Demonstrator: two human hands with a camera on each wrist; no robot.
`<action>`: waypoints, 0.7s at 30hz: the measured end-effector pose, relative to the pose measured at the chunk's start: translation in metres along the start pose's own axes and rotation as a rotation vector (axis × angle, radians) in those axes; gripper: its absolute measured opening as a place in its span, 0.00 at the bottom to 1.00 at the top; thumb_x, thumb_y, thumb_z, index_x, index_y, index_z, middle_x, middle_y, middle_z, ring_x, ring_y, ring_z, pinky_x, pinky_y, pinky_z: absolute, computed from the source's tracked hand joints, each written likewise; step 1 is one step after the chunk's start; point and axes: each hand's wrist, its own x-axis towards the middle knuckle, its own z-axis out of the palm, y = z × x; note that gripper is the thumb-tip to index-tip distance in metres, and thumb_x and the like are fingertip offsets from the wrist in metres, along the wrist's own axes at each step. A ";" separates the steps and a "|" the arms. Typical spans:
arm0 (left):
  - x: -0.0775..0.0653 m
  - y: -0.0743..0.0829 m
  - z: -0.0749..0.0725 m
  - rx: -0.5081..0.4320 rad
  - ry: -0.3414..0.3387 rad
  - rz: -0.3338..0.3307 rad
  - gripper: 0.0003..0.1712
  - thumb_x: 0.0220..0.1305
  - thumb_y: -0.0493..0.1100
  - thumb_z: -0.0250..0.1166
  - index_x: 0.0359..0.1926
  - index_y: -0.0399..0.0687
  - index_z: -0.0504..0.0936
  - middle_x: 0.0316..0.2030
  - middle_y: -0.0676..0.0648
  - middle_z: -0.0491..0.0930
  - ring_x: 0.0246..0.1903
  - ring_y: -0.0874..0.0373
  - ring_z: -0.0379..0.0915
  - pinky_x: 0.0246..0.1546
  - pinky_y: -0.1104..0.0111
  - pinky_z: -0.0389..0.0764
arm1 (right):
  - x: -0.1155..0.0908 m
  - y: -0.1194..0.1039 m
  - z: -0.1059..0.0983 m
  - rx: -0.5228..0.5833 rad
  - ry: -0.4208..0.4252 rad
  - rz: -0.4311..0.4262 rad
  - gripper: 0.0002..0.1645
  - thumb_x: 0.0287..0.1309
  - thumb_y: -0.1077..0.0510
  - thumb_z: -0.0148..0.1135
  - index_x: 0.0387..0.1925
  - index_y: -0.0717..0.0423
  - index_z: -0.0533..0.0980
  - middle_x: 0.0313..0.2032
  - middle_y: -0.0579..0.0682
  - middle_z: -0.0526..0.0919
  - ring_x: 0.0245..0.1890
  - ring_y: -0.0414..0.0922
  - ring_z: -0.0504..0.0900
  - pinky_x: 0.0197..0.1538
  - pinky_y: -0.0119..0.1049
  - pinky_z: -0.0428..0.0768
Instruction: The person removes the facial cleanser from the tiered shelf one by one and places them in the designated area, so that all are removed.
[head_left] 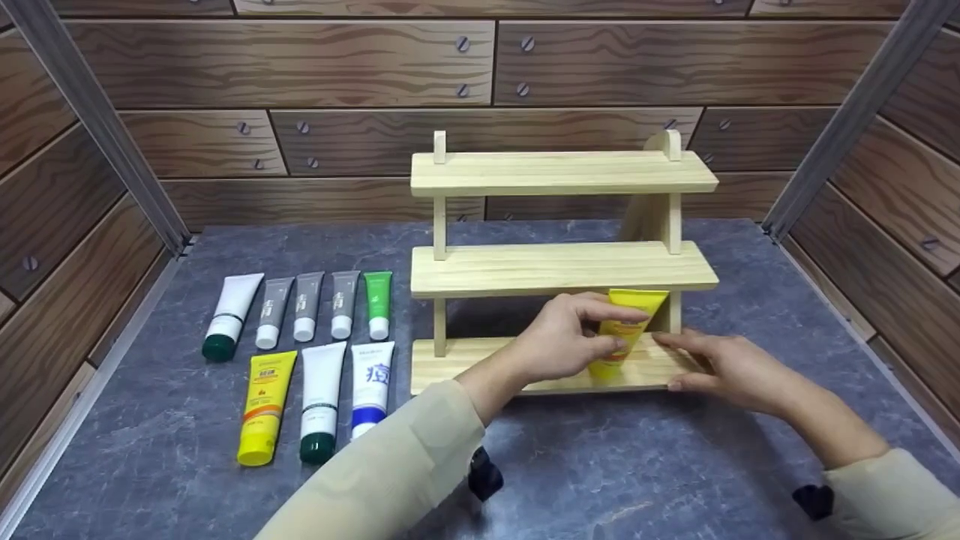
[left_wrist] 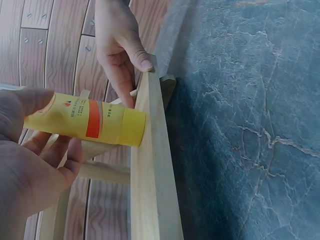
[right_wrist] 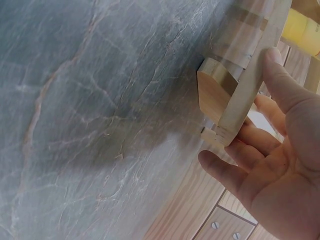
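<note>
My left hand (head_left: 559, 341) pinches a yellow squeeze tube (head_left: 628, 330) between thumb and fingers. The tube stands cap down at the right part of the bottom shelf (head_left: 480, 367) of a three-tier wooden rack. In the left wrist view its yellow cap (left_wrist: 133, 127) meets the shelf board, and the left hand's fingers are round its upper end. With the thumb at the front edge and fingers farther back, my right hand (head_left: 742, 371) holds the right end of that shelf. The right wrist view shows this right hand (right_wrist: 280, 150) at the board's corner.
Left of the rack lie two rows of tubes: a white tube with a green cap (head_left: 232, 307), several small grey ones (head_left: 307, 300), a green tube (head_left: 379, 300), another yellow tube (head_left: 268, 405), and two white ones (head_left: 322, 390). Wood-patterned panels (head_left: 300, 64) enclose the table.
</note>
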 end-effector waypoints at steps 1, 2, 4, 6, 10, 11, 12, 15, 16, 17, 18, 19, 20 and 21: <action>-0.001 0.000 0.000 -0.019 0.004 -0.010 0.23 0.68 0.28 0.69 0.60 0.51 0.89 0.51 0.51 0.85 0.39 0.67 0.77 0.41 0.75 0.82 | 0.000 0.000 0.000 0.000 0.003 -0.003 0.44 0.63 0.38 0.74 0.73 0.55 0.75 0.67 0.76 0.72 0.65 0.75 0.73 0.64 0.72 0.70; -0.001 0.000 0.001 -0.040 0.007 -0.020 0.24 0.68 0.27 0.68 0.60 0.50 0.89 0.51 0.50 0.86 0.40 0.67 0.78 0.41 0.74 0.84 | 0.000 0.000 0.001 0.001 0.004 -0.004 0.44 0.63 0.38 0.74 0.72 0.56 0.75 0.67 0.76 0.72 0.65 0.75 0.73 0.64 0.72 0.70; -0.003 0.000 0.001 -0.057 0.017 -0.030 0.25 0.68 0.25 0.67 0.60 0.50 0.89 0.53 0.49 0.86 0.43 0.65 0.81 0.44 0.73 0.84 | 0.000 0.001 0.001 0.004 0.004 -0.007 0.44 0.62 0.38 0.74 0.72 0.56 0.75 0.67 0.75 0.72 0.65 0.75 0.74 0.65 0.72 0.70; -0.005 0.000 0.000 -0.077 0.022 -0.035 0.25 0.68 0.25 0.67 0.60 0.49 0.89 0.55 0.47 0.87 0.46 0.64 0.82 0.46 0.72 0.84 | 0.000 0.000 0.000 0.003 0.002 -0.006 0.44 0.62 0.38 0.74 0.72 0.56 0.75 0.67 0.76 0.72 0.65 0.75 0.73 0.64 0.72 0.70; -0.010 0.000 -0.004 -0.098 0.019 -0.038 0.25 0.68 0.25 0.67 0.61 0.47 0.88 0.56 0.44 0.87 0.46 0.64 0.83 0.48 0.71 0.85 | 0.000 0.000 0.000 -0.002 -0.003 0.003 0.45 0.62 0.37 0.74 0.73 0.55 0.75 0.67 0.76 0.71 0.64 0.75 0.73 0.64 0.72 0.70; -0.011 0.001 -0.005 -0.097 0.019 -0.039 0.24 0.68 0.25 0.67 0.61 0.47 0.88 0.55 0.44 0.87 0.46 0.64 0.83 0.48 0.71 0.85 | 0.000 0.000 0.000 -0.003 -0.003 0.005 0.45 0.62 0.37 0.74 0.73 0.55 0.75 0.67 0.76 0.71 0.64 0.76 0.73 0.64 0.72 0.70; -0.013 0.001 -0.007 -0.096 0.020 -0.040 0.24 0.68 0.25 0.67 0.61 0.47 0.88 0.56 0.44 0.87 0.46 0.64 0.83 0.47 0.71 0.85 | 0.000 0.000 0.001 -0.004 -0.002 0.005 0.45 0.62 0.37 0.74 0.73 0.55 0.75 0.67 0.76 0.71 0.64 0.76 0.73 0.64 0.72 0.70; -0.018 0.003 -0.013 -0.094 0.029 -0.038 0.24 0.68 0.25 0.67 0.62 0.46 0.88 0.56 0.44 0.86 0.46 0.64 0.83 0.48 0.70 0.85 | 0.000 0.000 0.001 -0.008 0.002 0.002 0.44 0.62 0.38 0.74 0.72 0.55 0.75 0.67 0.77 0.71 0.65 0.76 0.73 0.64 0.72 0.71; -0.020 0.003 -0.016 -0.094 0.033 -0.039 0.24 0.68 0.25 0.67 0.62 0.46 0.87 0.56 0.44 0.86 0.46 0.63 0.83 0.48 0.70 0.85 | 0.001 0.000 0.001 -0.008 0.003 0.001 0.44 0.62 0.38 0.74 0.73 0.55 0.75 0.67 0.77 0.71 0.65 0.75 0.73 0.64 0.72 0.71; -0.022 0.004 -0.019 -0.096 0.038 -0.040 0.24 0.68 0.25 0.67 0.62 0.45 0.87 0.56 0.44 0.86 0.46 0.62 0.84 0.48 0.69 0.85 | 0.001 0.000 0.002 -0.009 0.005 0.000 0.44 0.62 0.38 0.75 0.73 0.55 0.75 0.67 0.77 0.71 0.65 0.75 0.73 0.64 0.72 0.71; -0.024 0.004 -0.022 -0.098 0.042 -0.041 0.24 0.68 0.25 0.67 0.62 0.45 0.87 0.56 0.44 0.86 0.47 0.62 0.84 0.49 0.69 0.85 | 0.001 0.000 0.002 -0.012 0.005 0.000 0.44 0.62 0.38 0.75 0.73 0.54 0.75 0.67 0.76 0.71 0.65 0.75 0.73 0.64 0.72 0.70; -0.026 0.005 -0.025 -0.099 0.046 -0.041 0.24 0.68 0.25 0.67 0.62 0.45 0.87 0.56 0.45 0.86 0.48 0.61 0.84 0.49 0.69 0.85 | 0.001 0.000 0.001 -0.014 0.006 -0.003 0.44 0.62 0.38 0.75 0.73 0.54 0.75 0.67 0.76 0.71 0.65 0.75 0.73 0.64 0.72 0.70; -0.028 0.006 -0.028 -0.100 0.053 -0.042 0.24 0.68 0.25 0.67 0.62 0.45 0.87 0.56 0.45 0.86 0.48 0.60 0.84 0.49 0.68 0.85 | 0.002 0.000 0.001 -0.017 0.009 -0.007 0.44 0.62 0.39 0.75 0.72 0.55 0.75 0.67 0.76 0.71 0.65 0.75 0.73 0.64 0.72 0.71; -0.030 0.007 -0.031 -0.103 0.058 -0.042 0.24 0.68 0.25 0.67 0.62 0.45 0.87 0.56 0.45 0.86 0.49 0.59 0.84 0.50 0.68 0.85 | 0.002 0.000 0.001 -0.017 0.009 -0.006 0.44 0.62 0.39 0.75 0.72 0.55 0.75 0.67 0.76 0.71 0.65 0.75 0.73 0.64 0.72 0.71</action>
